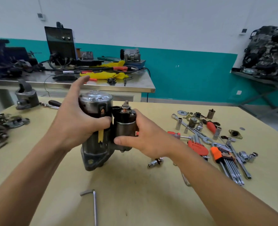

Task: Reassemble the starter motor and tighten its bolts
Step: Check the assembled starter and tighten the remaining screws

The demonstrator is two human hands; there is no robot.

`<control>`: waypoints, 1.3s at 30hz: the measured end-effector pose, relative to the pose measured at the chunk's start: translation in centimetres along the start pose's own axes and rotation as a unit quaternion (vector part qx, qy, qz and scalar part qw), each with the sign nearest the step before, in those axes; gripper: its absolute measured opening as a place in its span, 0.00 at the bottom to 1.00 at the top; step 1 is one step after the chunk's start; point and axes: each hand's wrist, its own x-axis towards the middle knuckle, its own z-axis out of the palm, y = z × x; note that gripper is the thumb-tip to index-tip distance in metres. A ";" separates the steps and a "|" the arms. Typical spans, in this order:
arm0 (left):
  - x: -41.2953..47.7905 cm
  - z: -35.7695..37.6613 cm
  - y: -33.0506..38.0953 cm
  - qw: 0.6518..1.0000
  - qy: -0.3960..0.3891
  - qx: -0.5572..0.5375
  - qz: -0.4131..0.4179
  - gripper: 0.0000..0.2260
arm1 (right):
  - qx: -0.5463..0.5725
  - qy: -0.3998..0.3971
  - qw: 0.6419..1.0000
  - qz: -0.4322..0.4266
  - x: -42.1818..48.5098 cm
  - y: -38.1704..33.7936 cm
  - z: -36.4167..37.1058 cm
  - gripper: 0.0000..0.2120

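The starter motor stands upright on the yellow table, its silver end cap with two bolt heads facing up. My left hand grips the motor body, thumb across its front and index finger stretched out above the cap. My right hand holds the black solenoid that sits against the motor's right side, thumb low on its front. A copper terminal stud sticks up from the solenoid.
An Allen key lies near the front edge. Sockets, wrenches and two hex-key sets are spread to the right, with a small socket adapter beside my right wrist. Loose starter parts lie at the left. A steel bench stands behind.
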 end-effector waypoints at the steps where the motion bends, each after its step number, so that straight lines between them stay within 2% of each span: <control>1: -0.1 0.6 -0.5 1.000 0.011 -0.020 -0.003 0.44 | -0.019 -0.011 1.000 0.004 -0.2 0.0 -0.5 0.30; 5: -0.2 2.6 -1.2 0.997 0.045 -0.053 -0.015 0.29 | -0.133 -0.053 0.990 0.008 -1.7 0.0 -6.0 0.25; 8: -0.3 2.9 -1.1 0.997 0.054 -0.059 -0.009 0.26 | -0.254 -0.046 0.962 0.083 -4.2 1.5 -9.9 0.21; 10: -0.4 2.7 -1.0 0.997 0.051 -0.062 -0.005 0.26 | -0.320 -0.091 0.932 0.145 -5.8 3.5 -9.7 0.17; 12: -0.6 2.7 -0.7 0.997 0.047 -0.064 0.003 0.28 | -0.322 -0.111 0.924 0.172 -6.9 5.2 -8.5 0.17; 15: -0.8 2.9 -0.4 0.998 0.037 -0.052 0.019 0.30 | -0.344 -0.080 0.923 0.153 -6.8 5.4 -8.1 0.17; 17: -1.0 3.0 -0.2 0.998 0.025 -0.045 0.033 0.33 | -0.371 -0.089 0.911 0.153 -6.6 5.2 -7.8 0.16; 21: -1.5 3.5 -0.1 0.997 0.002 -0.040 0.065 0.36 | -0.398 -0.109 0.892 0.184 -6.2 5.5 -6.9 0.10; 27: -2.5 4.6 0.3 0.991 -0.029 -0.007 0.128 0.35 | -0.397 -0.096 0.899 0.160 -6.4 5.5 -6.7 0.07; 31: -3.4 5.5 0.5 0.985 -0.068 0.026 0.154 0.37 | -0.382 -0.032 0.917 0.108 -6.9 5.6 -7.3 0.08; 35: -4.0 6.0 0.3 0.975 -0.099 0.098 0.172 0.39 | -0.380 -0.078 0.915 0.108 -7.1 6.2 -7.1 0.12; 39: -3.9 5.9 0.1 0.974 -0.101 0.104 0.174 0.38 | -0.374 -0.052 0.919 0.112 -6.9 7.1 -7.2 0.16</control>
